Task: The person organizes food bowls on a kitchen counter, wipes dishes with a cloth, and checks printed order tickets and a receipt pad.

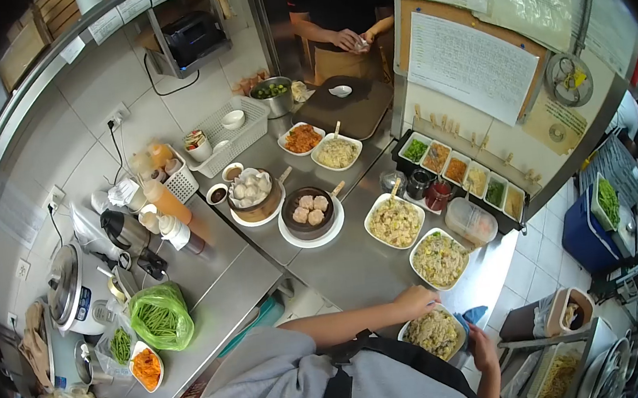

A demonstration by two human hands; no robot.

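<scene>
Fried rice fills a white bowl [433,335] at the counter's near edge, in front of my body. My left hand [417,302] reaches across to its far rim, with the fingers closed there; their tips are partly hidden. On the bowl's right side, my right hand [481,347] grips a blue cloth [473,315] close against the rim. Just beyond stand a second bowl of fried rice [439,258] and a third fried rice bowl [394,220] with a wooden clip on its rim.
Two dumpling steamers [308,217] [252,188] sit on plates at mid-counter. Farther back are a bowl of reddish food [301,138] and a brown tray [347,108]. A garnish rack [462,171] lines the right side. Another person's hands [353,41] show at the hatch.
</scene>
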